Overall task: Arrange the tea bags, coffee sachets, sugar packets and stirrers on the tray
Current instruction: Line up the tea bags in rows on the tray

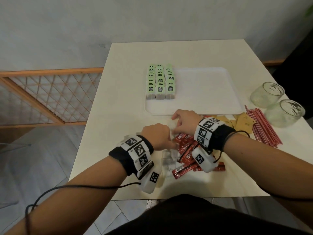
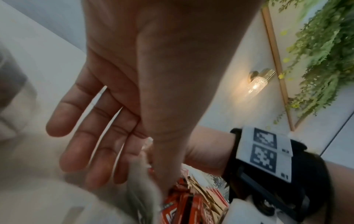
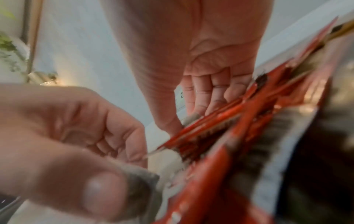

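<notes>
Just in front of the person, both hands meet over a pile of red coffee sachets (image 1: 186,155). The left hand (image 1: 155,135) pinches a clear plastic wrapper (image 1: 169,160) with thumb and forefinger, the other fingers loose. The right hand (image 1: 184,121) pinches its far end. Beyond them lies the white tray (image 1: 203,99), green tea bags (image 1: 160,82) in rows at its left. Right of the right hand lie brown sugar packets (image 1: 242,122), then red stirrers (image 1: 262,126).

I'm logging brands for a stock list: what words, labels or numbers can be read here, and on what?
"NES...": partial white lettering on the red coffee sachets; the rest is hidden or blurred.
Green tea bags: dark labels with white text, too small to read.
Brown packets: faint print, unreadable.
Wristbands: black-and-white square markers with tiny marks beside them, too small to read.
</notes>
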